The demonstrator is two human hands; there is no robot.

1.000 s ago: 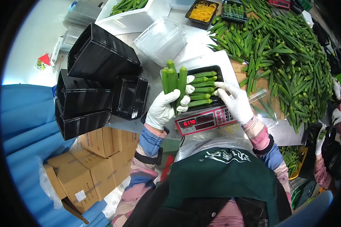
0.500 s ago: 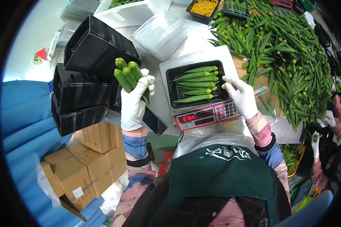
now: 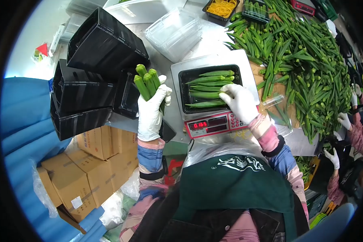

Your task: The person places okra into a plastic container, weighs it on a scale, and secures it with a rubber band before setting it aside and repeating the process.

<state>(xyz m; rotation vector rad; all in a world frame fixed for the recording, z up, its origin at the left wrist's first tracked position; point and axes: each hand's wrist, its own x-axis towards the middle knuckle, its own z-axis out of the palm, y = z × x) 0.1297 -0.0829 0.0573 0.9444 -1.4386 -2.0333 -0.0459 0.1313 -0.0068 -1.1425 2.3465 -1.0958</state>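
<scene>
My left hand (image 3: pixel 152 107), in a white glove, is closed around several upright okra pods (image 3: pixel 148 82), left of the scale (image 3: pixel 246 66). On the scale lies a black tray (image 3: pixel 182 94) with several okra pods (image 3: pixel 207 88) in a row, their stem ends to the right. My right hand (image 3: pixel 242 103), also gloved, is over the tray's right side, its thumb and forefinger at the stem end of a lower pod; whether they grip it is hard to tell. The red display (image 3: pixel 199 125) reads 0.165.
Black tray stacks (image 3: pixel 109 42) stand at the left, clear lids (image 3: pixel 175 34) behind the scale. A large okra pile (image 3: pixel 302 60) spreads at the right, with a tray of yellow bands (image 3: pixel 221 8) at the back. Cardboard boxes (image 3: pixel 74 177) sit lower left. Co-workers' gloved hands (image 3: pixel 332 158) show far right.
My right hand has moved left and down from the tray's edge to over the pods. My left hand, still holding its okra, has shifted slightly right.
</scene>
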